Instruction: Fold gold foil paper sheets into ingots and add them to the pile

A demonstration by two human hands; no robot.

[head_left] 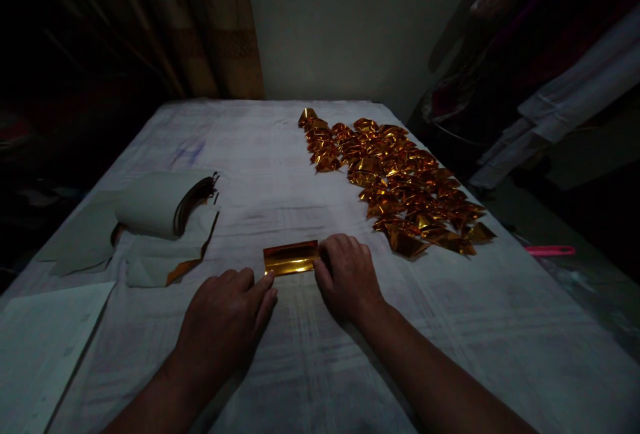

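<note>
A small strip of shiny gold foil paper point(291, 258), folded or curled lengthwise, lies on the cloth in front of me. My left hand point(227, 307) rests at its lower left corner, the index fingertip touching the edge and the other fingers curled. At the right end, my right hand point(349, 275) pinches the foil paper between thumb and bent fingers. To the left lies a curled stack of pale-backed sheets point(155, 204), with a loose sheet point(160, 257) below it showing a gold underside. Many folded gold foil pieces point(400, 181) sit in rows at the right.
A white cloth point(310, 354) covers the table. White paper point(45, 347) lies at the near left. Beyond the right edge are a pink handle point(550, 250) and hanging clothes point(585, 81). A curtain point(210, 34) and a wall point(350, 27) stand behind the table.
</note>
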